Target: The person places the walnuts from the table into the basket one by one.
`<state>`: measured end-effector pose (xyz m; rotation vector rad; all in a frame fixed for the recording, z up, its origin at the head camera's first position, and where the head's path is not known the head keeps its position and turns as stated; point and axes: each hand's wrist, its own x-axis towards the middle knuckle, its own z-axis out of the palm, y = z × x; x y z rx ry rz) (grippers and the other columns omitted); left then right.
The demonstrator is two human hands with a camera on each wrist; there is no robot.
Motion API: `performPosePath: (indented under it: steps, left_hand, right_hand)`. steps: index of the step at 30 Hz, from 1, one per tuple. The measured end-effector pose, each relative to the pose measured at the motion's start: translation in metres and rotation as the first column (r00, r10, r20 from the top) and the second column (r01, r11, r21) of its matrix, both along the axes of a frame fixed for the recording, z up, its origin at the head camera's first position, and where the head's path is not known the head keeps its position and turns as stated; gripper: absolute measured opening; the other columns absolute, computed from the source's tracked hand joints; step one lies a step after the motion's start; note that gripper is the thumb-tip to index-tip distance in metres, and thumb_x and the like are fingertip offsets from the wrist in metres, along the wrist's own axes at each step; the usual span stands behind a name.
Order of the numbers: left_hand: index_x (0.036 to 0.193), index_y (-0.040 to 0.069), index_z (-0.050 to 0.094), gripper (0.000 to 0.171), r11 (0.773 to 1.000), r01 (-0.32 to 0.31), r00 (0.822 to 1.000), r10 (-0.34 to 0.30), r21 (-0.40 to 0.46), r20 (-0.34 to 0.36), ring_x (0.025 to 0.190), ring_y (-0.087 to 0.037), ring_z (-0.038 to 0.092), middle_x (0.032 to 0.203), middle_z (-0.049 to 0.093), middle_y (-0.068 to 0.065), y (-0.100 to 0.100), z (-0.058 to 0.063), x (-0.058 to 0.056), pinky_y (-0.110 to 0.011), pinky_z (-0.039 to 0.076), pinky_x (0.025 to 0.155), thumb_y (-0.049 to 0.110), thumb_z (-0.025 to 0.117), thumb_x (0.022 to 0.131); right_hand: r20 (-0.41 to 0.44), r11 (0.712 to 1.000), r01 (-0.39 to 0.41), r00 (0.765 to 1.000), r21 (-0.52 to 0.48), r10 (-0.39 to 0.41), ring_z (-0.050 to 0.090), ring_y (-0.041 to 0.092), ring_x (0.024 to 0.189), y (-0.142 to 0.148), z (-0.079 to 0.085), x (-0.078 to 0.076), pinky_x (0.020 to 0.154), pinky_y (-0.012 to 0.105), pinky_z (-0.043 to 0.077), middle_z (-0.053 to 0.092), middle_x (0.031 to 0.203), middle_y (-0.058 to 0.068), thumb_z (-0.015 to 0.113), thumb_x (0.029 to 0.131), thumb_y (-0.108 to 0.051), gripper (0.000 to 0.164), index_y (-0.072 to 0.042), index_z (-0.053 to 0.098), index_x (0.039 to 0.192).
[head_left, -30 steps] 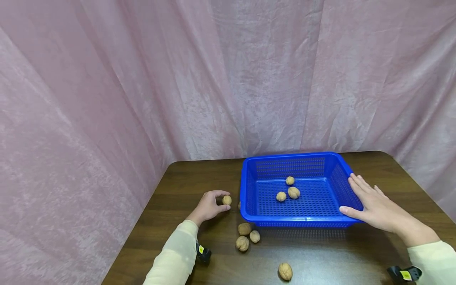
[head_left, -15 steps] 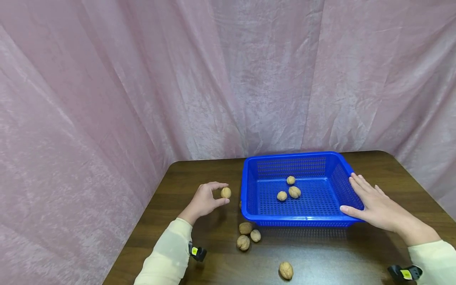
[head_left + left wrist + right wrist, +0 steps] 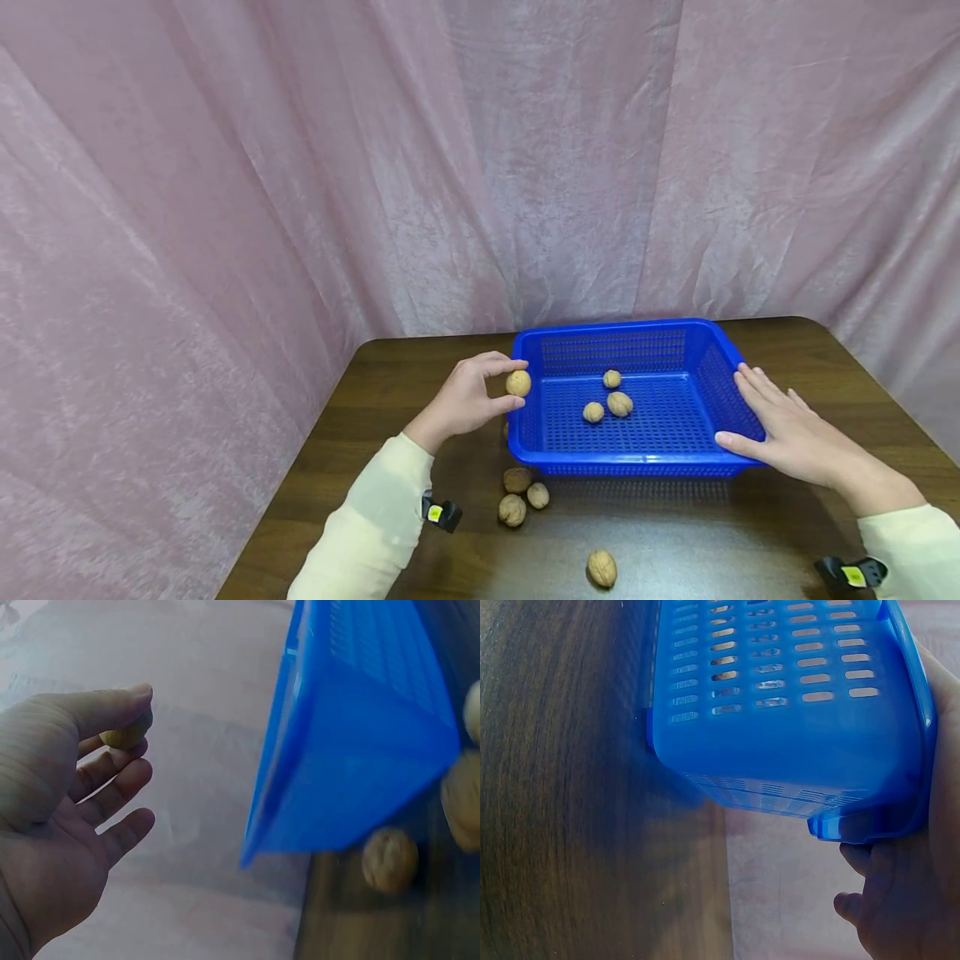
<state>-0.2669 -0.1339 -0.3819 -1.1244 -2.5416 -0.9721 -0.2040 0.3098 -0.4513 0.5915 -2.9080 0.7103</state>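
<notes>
Between thumb and fingertips, my left hand (image 3: 468,396) pinches a walnut (image 3: 518,383) over the left rim of a blue plastic basket (image 3: 645,459). The left wrist view shows that walnut (image 3: 126,736) partly covered by the thumb. My right hand (image 3: 806,446) rests on the basket's right rim, fingers straight and thumb lying over the front right corner. Three walnuts lie on the basket floor, among them a larger one (image 3: 619,404). In the right wrist view, the basket's perforated wall (image 3: 780,742) hides most of the inside.
On the brown wooden table (image 3: 390,375), a cluster of walnuts (image 3: 512,511) lies at the basket's front left corner. Another walnut (image 3: 602,569) sits nearer the front edge. One walnut (image 3: 390,860) stands close to the basket's left side. A pink curtain (image 3: 480,167) hangs behind.
My left hand has lifted the walnut from the table and moved it up and right to the basket's left rim. The right hand stays on the basket.
</notes>
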Motion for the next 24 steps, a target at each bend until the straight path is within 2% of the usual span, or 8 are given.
performPosePath:
  steps: [4, 6, 11, 14, 17, 21, 24]
  left_hand:
    - [0.124, 0.010, 0.065, 0.048, 0.999, 0.022, 1.000, -0.022, -0.026, 0.004, 0.097, -0.009, 0.058, 0.112, 0.064, 0.002, 0.023, 0.008, -0.007, -0.026, 0.048, 0.083, 0.019, 0.080, 0.080]
    - [0.126, 0.010, 0.065, 0.049, 0.999, 0.023, 0.999, -0.022, -0.035, 0.029, 0.097, -0.009, 0.057, 0.114, 0.064, 0.001, 0.035, 0.012, -0.012, -0.024, 0.048, 0.082, 0.020, 0.080, 0.081]
    - [0.128, 0.010, 0.064, 0.050, 0.999, 0.012, 0.995, -0.007, -0.046, 0.102, 0.100, -0.006, 0.057, 0.115, 0.064, 0.002, 0.062, 0.020, -0.032, -0.021, 0.047, 0.086, 0.021, 0.079, 0.082]
    - [0.127, 0.013, 0.064, 0.049, 0.997, -0.007, 0.994, 0.015, -0.075, 0.107, 0.096, -0.005, 0.057, 0.110, 0.065, 0.006, 0.076, 0.023, -0.046, -0.019, 0.045, 0.084, 0.023, 0.079, 0.081]
    - [0.128, 0.012, 0.063, 0.050, 0.994, -0.017, 0.992, 0.030, -0.112, 0.119, 0.095, -0.010, 0.059, 0.107, 0.065, 0.007, 0.088, 0.022, -0.060, -0.019, 0.045, 0.080, 0.024, 0.078, 0.082]
    - [0.129, 0.011, 0.062, 0.051, 0.989, -0.042, 0.986, 0.064, -0.143, 0.155, 0.096, -0.014, 0.062, 0.105, 0.065, 0.006, 0.101, 0.015, -0.078, -0.018, 0.046, 0.079, 0.024, 0.078, 0.083]
    - [0.129, 0.012, 0.063, 0.051, 0.984, -0.081, 0.980, 0.108, -0.159, 0.167, 0.094, -0.011, 0.062, 0.103, 0.067, 0.006, 0.108, 0.008, -0.090, -0.017, 0.046, 0.079, 0.025, 0.078, 0.082]
  right_hand:
    - [-0.003, 1.000, 0.000, 1.000, 0.002, 0.000, -0.011, 0.029, 0.145, 0.000, 0.000, 0.000, 0.110, 0.056, -0.014, 0.003, 0.158, 0.023, 0.058, 0.092, -0.049, 0.095, 0.005, 0.009, 0.151]
    - [-0.005, 1.000, 0.001, 1.000, 0.003, -0.001, -0.011, 0.028, 0.145, 0.001, 0.000, 0.000, 0.110, 0.056, -0.014, 0.003, 0.158, 0.023, 0.058, 0.092, -0.049, 0.095, 0.005, 0.009, 0.151]
    - [0.005, 1.000, 0.002, 1.000, 0.002, -0.002, -0.013, 0.027, 0.145, 0.001, -0.002, 0.000, 0.109, 0.057, -0.014, 0.003, 0.158, 0.024, 0.058, 0.092, -0.050, 0.095, 0.005, 0.008, 0.151]
    - [0.007, 1.000, 0.003, 1.000, 0.004, -0.003, -0.013, 0.026, 0.145, 0.001, -0.002, -0.001, 0.109, 0.057, -0.014, 0.003, 0.158, 0.024, 0.058, 0.092, -0.050, 0.095, 0.005, 0.008, 0.151]
    - [-0.001, 1.000, 0.003, 1.000, 0.007, -0.003, -0.013, 0.027, 0.145, 0.002, -0.003, -0.001, 0.109, 0.057, -0.014, 0.004, 0.158, 0.024, 0.058, 0.092, -0.050, 0.094, 0.006, 0.009, 0.151]
    - [-0.007, 1.000, 0.001, 1.000, 0.009, -0.001, -0.013, 0.027, 0.145, 0.002, -0.003, -0.002, 0.110, 0.057, -0.013, 0.005, 0.157, 0.025, 0.059, 0.092, -0.049, 0.094, 0.006, 0.010, 0.151]
    - [-0.005, 1.000, 0.002, 1.000, 0.008, -0.002, -0.013, 0.026, 0.145, 0.002, -0.003, -0.001, 0.110, 0.057, -0.013, 0.004, 0.157, 0.025, 0.058, 0.092, -0.050, 0.095, 0.006, 0.010, 0.151]
